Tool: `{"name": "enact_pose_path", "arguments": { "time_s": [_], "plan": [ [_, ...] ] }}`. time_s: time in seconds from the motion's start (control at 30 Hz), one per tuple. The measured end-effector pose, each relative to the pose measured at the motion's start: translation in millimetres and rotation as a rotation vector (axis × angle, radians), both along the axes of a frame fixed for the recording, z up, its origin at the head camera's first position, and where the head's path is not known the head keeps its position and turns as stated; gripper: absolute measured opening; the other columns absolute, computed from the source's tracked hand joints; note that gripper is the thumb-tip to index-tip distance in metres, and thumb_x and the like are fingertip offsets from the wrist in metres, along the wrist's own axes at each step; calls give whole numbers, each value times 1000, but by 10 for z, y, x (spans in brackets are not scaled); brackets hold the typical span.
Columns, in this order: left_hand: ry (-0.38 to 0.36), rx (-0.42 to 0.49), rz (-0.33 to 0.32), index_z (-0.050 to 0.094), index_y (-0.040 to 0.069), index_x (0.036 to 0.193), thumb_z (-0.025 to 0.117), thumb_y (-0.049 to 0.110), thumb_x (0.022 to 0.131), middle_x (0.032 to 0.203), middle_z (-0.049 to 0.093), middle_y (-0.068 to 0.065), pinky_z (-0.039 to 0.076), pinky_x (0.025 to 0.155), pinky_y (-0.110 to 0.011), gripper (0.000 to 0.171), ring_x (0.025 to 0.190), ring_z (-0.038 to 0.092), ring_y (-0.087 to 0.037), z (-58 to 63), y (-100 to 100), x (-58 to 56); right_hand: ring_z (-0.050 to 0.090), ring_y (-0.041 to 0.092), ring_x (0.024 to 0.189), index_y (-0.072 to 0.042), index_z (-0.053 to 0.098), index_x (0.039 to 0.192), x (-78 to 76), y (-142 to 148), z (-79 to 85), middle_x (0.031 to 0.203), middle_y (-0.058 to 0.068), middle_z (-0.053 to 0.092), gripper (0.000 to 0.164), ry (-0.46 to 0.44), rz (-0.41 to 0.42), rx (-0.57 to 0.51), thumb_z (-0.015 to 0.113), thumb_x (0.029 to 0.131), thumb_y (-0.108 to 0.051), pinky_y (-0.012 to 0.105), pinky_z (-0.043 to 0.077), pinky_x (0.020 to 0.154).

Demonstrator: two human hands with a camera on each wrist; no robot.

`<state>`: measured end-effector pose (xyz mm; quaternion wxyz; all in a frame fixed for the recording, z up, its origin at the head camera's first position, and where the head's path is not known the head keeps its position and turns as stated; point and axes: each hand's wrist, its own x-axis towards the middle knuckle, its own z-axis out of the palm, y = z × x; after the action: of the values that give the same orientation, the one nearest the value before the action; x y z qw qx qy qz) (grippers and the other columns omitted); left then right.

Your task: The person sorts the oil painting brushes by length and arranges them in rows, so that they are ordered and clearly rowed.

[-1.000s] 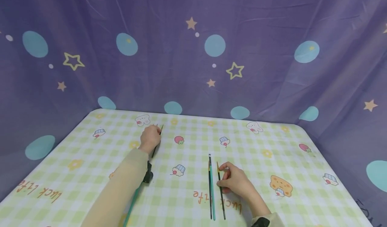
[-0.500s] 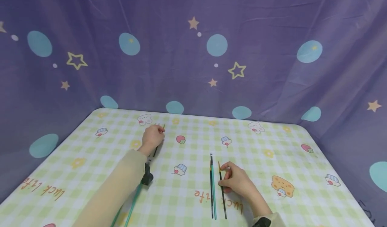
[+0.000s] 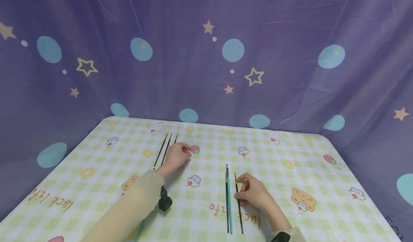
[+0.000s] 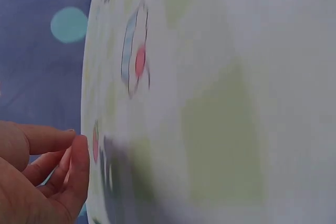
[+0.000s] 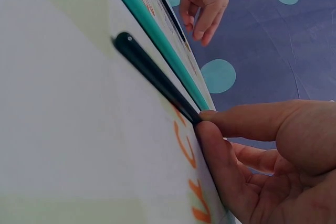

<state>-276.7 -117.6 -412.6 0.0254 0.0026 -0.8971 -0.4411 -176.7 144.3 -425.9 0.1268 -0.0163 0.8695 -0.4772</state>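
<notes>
My right hand [image 3: 253, 193] pinches a black-handled paintbrush [image 3: 239, 209] between thumb and fingers, the brush lying along the table. In the right wrist view the black handle [image 5: 152, 74] runs out from the fingertips over the cloth. Just left of it lie a teal-handled paintbrush [image 3: 229, 206] and another dark paintbrush [image 3: 227, 202], side by side. My left hand [image 3: 175, 155] is over the cloth beside a row of three thin dark paintbrushes [image 3: 160, 150], partly covering the rightmost. In the left wrist view its loosely bent fingers [image 4: 79, 171] hold nothing.
A teal handle [image 3: 140, 231] shows from under the left sleeve [image 3: 129, 206]. The table wears a green-checked cloth [image 3: 206, 163] with printed cupcakes and strawberries. A purple curtain [image 3: 180, 55] hangs behind the table and at its sides.
My left hand has let go of the rightmost brush in the left row and moved right and nearer, uncovering the three brush tips. The right hand keeps its pinch in place.
</notes>
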Motion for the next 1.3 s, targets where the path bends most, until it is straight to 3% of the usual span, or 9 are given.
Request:
{"name": "enact_pose_path", "arguments": {
  "time_s": [0.23,0.47,0.77,1.07,1.3],
  "plan": [
    [-61,97,-43,64,-1,92,63,-3,75,71,61,-7,46,45,-22,18,47,57,-13,-35,219,159,56,13,49,-4,52,108,2,2,-21,71,5,53,41,-3,-3,4,72,72,-6,29,52,51],
    [-149,186,-140,63,-3,98,63,1,79,79,63,-9,52,51,-27,19,53,60,-15,-29,417,377,56,13,49,-3,51,108,15,14,-23,70,5,53,41,4,12,-20,72,72,-5,28,52,49],
    [-249,285,-231,61,-4,96,66,3,77,72,60,-8,53,50,-30,21,52,60,-17,-15,682,629,56,12,48,-3,52,107,25,7,-24,69,5,53,41,17,9,-20,72,72,-5,28,51,49],
    [-272,285,-250,57,-3,91,69,4,75,67,59,-5,51,46,-28,21,47,55,-13,-44,878,830,56,12,49,-4,52,108,18,-5,-10,69,5,53,41,11,3,7,72,72,-5,28,51,49],
    [-200,137,-219,56,2,87,73,8,72,66,58,-2,46,44,-25,24,47,54,-14,-88,965,885,56,13,49,-4,52,108,13,-13,17,70,6,53,41,-6,-14,27,72,73,-6,28,51,49]
  ]
}}
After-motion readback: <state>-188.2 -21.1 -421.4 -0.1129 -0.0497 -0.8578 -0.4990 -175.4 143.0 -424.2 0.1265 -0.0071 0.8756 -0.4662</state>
